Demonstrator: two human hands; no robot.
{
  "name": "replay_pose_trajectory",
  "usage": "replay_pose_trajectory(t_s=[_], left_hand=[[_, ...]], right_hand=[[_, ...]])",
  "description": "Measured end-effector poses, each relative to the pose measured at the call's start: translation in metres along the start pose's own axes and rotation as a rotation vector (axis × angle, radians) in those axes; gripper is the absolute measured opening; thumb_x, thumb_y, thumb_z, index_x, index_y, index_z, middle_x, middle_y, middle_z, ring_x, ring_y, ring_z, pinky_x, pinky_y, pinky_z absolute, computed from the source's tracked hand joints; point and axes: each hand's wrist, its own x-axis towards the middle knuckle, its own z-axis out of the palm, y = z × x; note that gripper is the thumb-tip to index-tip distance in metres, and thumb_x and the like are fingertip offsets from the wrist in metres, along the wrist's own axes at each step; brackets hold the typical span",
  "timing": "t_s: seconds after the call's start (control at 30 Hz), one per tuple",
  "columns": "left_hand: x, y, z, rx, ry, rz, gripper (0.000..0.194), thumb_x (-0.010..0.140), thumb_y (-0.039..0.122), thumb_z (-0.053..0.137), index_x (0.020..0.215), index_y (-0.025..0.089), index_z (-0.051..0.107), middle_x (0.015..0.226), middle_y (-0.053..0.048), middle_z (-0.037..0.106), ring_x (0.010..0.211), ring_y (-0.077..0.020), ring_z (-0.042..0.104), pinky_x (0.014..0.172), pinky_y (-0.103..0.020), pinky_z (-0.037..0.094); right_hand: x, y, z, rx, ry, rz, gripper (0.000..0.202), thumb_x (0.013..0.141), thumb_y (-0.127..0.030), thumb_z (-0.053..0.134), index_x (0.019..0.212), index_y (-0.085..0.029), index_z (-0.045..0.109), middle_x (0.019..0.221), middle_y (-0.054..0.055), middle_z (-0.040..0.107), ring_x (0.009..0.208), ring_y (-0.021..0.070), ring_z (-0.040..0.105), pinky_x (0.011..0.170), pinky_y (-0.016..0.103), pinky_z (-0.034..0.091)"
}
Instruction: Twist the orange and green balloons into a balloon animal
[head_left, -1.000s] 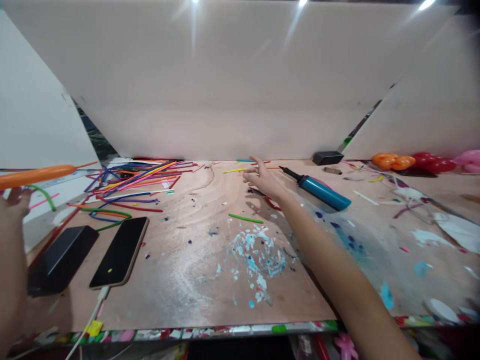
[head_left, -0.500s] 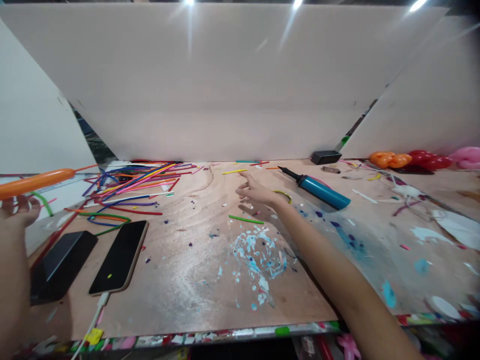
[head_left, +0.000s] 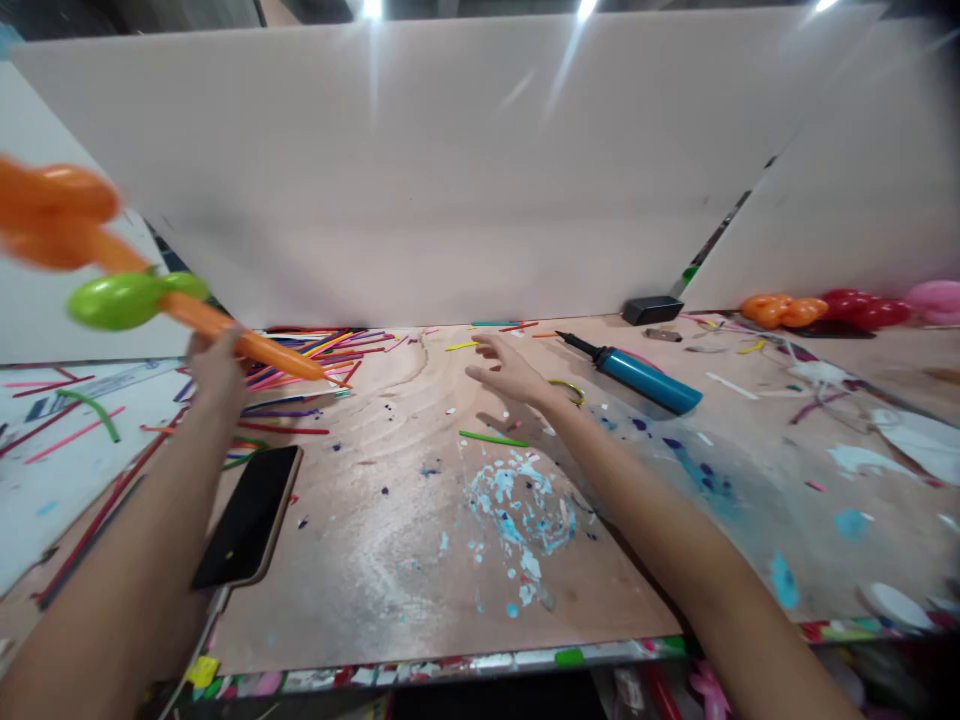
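Left hand [head_left: 214, 365] is closed on an orange balloon [head_left: 225, 335] w/ a green balloon [head_left: 124, 298] on it, raised above the tabletop [head_left: 390, 520]. Phone [head_left: 251, 515] lies below. Right hand [head_left: 510, 372] hovers open near a blue pump [head_left: 645, 380].

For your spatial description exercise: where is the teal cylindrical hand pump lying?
The teal cylindrical hand pump lies on the wooden tabletop right of centre, just beyond the open right hand, near the white back board.

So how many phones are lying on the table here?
1: a black phone lies face up near the front left of the table, beside the left forearm. That arm may hide another.
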Motion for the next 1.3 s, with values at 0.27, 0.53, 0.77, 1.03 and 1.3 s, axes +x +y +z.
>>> replay_pose_trajectory(t_s=[0.27, 0.53, 0.77, 1.03, 1.3], left_hand=[[-0.089, 0.01, 0.179, 0.331, -0.318, 0.275, 0.048, 0.07, 0.02, 0.077, 0.116, 0.021, 0.063, 0.104, -0.006, 0.067, 0.093, -0.0256, 0.062, 0.087, -0.036, 0.045], [-0.12, 0.037, 0.215, 0.112, -0.75, 0.086, 0.059, 0.072, 0.037, 0.083, 0.126, 0.023, 0.064, 0.125, -0.011, 0.066, 0.122, -0.0357, 0.057, 0.108, -0.046, 0.041], [-0.126, 0.045, 0.239, -0.222, -0.518, -0.102, 0.044, 0.059, 0.046, 0.092, 0.087, 0.02, 0.069, 0.086, -0.003, 0.069, 0.08, -0.0175, 0.063, 0.075, -0.031, 0.051], [-0.132, 0.051, 0.235, -0.059, -0.459, -0.013, 0.041, 0.075, 0.056, 0.078, 0.069, 0.019, 0.063, 0.051, 0.001, 0.055, 0.047, -0.0109, 0.05, 0.046, -0.028, 0.034], [-0.134, 0.067, 0.227, -0.417, -0.708, -0.343, 0.053, 0.059, 0.054, 0.09, 0.089, 0.018, 0.065, 0.076, -0.001, 0.063, 0.063, -0.0146, 0.062, 0.06, -0.032, 0.054]], right_hand=[[-0.015, -0.057, -0.035, 0.361, 0.207, -0.237, 0.09, 0.076, -0.068, 0.068, 0.15, -0.028, 0.034, 0.147, 0.012, 0.052, 0.138, 0.027, 0.049, 0.107, 0.043, 0.048], [-0.018, -0.055, -0.062, 0.671, 0.137, -0.194, 0.04, 0.071, -0.042, 0.08, 0.103, -0.023, 0.065, 0.107, 0.005, 0.073, 0.091, 0.021, 0.069, 0.085, 0.037, 0.057], [-0.018, -0.052, -0.056, 0.531, 0.029, -0.282, 0.037, 0.077, -0.045, 0.078, 0.1, -0.019, 0.069, 0.101, 0.005, 0.073, 0.088, 0.0197, 0.068, 0.083, 0.035, 0.056], [-0.021, -0.067, -0.044, 0.284, 0.363, -0.329, 0.028, 0.075, -0.048, 0.075, 0.084, -0.024, 0.066, 0.092, 0.003, 0.071, 0.094, 0.0239, 0.067, 0.092, 0.042, 0.055], [-0.024, -0.07, -0.041, 0.355, 0.392, -0.392, 0.034, 0.076, -0.048, 0.068, 0.099, -0.022, 0.065, 0.102, 0.007, 0.071, 0.101, 0.0262, 0.068, 0.096, 0.043, 0.054]])
